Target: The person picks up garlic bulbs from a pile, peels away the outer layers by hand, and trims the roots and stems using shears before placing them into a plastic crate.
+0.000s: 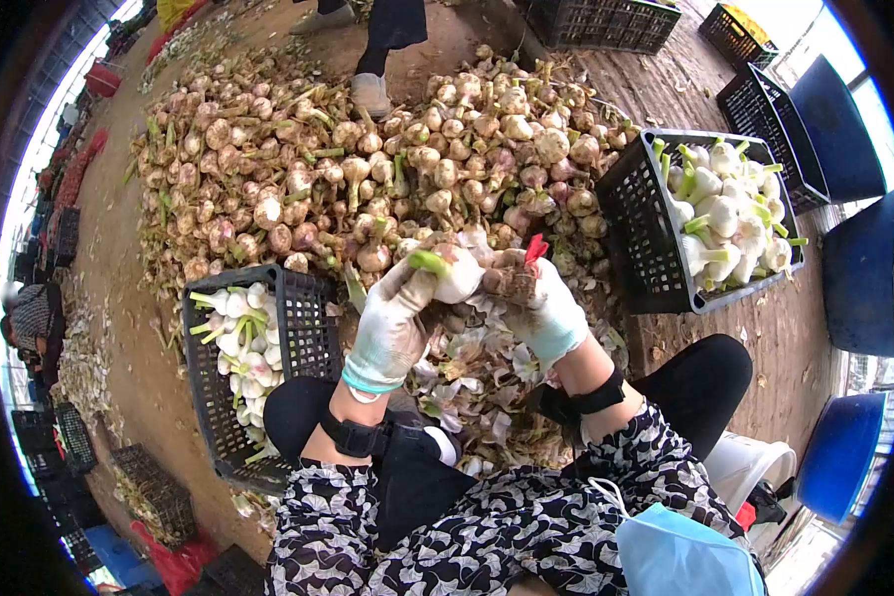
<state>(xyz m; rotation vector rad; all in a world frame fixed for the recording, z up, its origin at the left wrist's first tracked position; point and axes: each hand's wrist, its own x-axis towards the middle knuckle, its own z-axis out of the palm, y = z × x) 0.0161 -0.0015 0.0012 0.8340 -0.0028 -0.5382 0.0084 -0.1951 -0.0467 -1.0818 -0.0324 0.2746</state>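
White gloves cover both hands. The left hand (392, 323) is clamped on a garlic bulb (459, 273), held up over the lap, in front of the big garlic pile (368, 159). The right hand (538, 303) is closed on a red tool (535, 247) right beside the bulb. This looks like the peeling and trimming step. Next, the bulb likely needs turning so the tool can reach. It looks white and clean, with a short green stem.

Two black crates (634, 214) (303, 328) of peeled bulbs flank a garlic heap (298, 159) (blue barrels (859, 273) at right).
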